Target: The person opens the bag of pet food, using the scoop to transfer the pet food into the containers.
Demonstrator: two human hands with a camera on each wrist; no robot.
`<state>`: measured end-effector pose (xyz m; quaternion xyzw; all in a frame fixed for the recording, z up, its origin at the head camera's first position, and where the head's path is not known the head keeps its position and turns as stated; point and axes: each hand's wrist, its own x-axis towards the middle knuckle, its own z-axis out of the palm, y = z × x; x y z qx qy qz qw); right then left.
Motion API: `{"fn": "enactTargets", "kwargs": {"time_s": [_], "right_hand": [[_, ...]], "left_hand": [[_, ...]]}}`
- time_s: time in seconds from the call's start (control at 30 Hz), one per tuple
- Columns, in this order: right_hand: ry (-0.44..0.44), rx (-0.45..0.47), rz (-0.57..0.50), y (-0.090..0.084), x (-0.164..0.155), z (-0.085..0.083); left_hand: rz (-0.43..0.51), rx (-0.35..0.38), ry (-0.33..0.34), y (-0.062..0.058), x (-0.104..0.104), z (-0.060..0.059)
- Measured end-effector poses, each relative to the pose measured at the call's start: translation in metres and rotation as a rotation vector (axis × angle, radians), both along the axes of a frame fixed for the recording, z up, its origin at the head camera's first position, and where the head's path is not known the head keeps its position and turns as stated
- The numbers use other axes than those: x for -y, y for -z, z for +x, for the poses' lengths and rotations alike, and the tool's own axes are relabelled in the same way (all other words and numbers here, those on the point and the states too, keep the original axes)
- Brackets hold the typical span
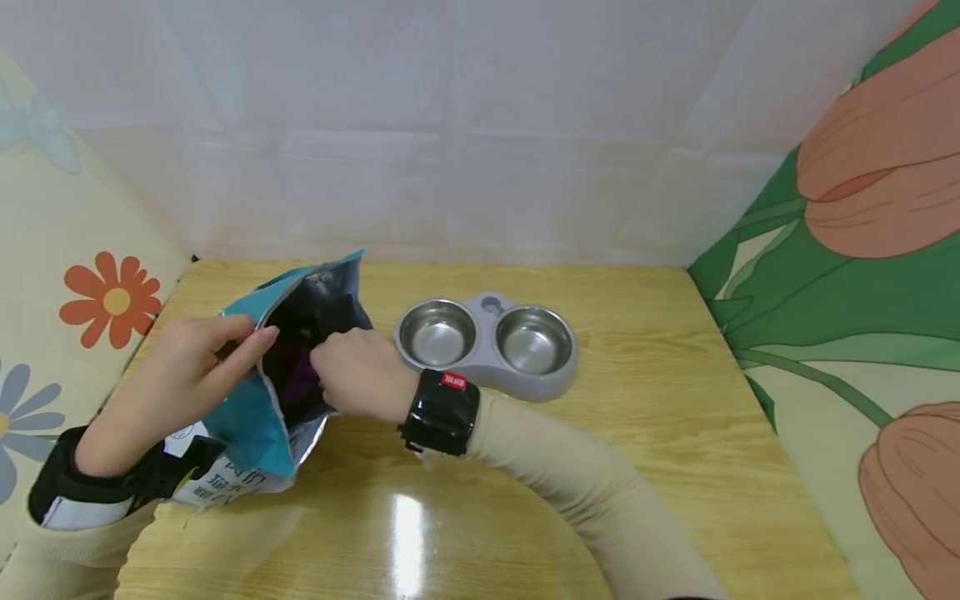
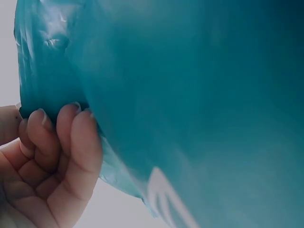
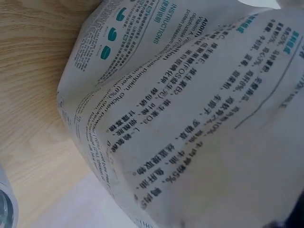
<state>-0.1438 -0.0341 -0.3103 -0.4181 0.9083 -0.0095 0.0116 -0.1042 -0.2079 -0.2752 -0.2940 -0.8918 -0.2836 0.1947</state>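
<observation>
A teal and white pet food bag [image 1: 258, 433] leans at the left of the table, its silvery mouth spread wide. My left hand [image 1: 191, 367] pinches its left rim between thumb and fingers; the left wrist view shows the curled fingers [image 2: 85, 142] against the teal film. Curled at the bag's mouth, my right hand [image 1: 363, 371] reaches inside, with a purple object [image 1: 302, 379] right at its fingers. The fingertips and most of that object are hidden in the dark interior. Printed text covers the bag's white back [image 3: 190, 118] in the right wrist view.
A grey double pet bowl [image 1: 487, 379] with two round steel dishes stands just right of the bag, close behind my right wrist. The wooden table [image 1: 637, 467] meets a white backdrop [image 1: 450, 167] at the back. Flower-patterned panels [image 1: 847, 333] flank both sides.
</observation>
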Motion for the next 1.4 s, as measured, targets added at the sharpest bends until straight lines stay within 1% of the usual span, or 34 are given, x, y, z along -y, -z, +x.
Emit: {"fn": "enactTargets", "kwargs": {"time_s": [0.2,0.33,0.47,0.67,0.97,1.1,1.27,1.4], "right_hand": [[0.039,-0.031,-0.048,-0.006,-0.003,0.001],[0.070,-0.031,-0.072,-0.010,-0.007,0.003],[0.104,-0.018,-0.074,-0.013,-0.013,0.004],[0.150,0.029,-0.086,-0.014,-0.026,0.004],[0.156,0.036,-0.161,-0.013,-0.047,0.004],[0.135,0.029,-0.218,-0.011,-0.058,0.003],[0.086,-0.007,-0.300,-0.002,-0.070,0.002],[0.073,-0.022,-0.367,0.006,-0.077,0.003]], "left_hand": [[0.005,0.005,-0.008,-0.001,0.000,0.000],[0.011,0.001,-0.009,-0.002,0.001,0.000],[0.010,-0.004,-0.009,-0.002,0.001,-0.001],[0.002,-0.009,-0.015,-0.002,0.001,-0.001],[0.007,-0.005,-0.018,-0.002,0.001,-0.001],[0.011,-0.002,-0.018,-0.002,0.001,-0.001],[0.014,-0.003,-0.023,-0.002,0.002,-0.001],[0.021,-0.003,-0.019,-0.001,0.002,-0.001]]}}
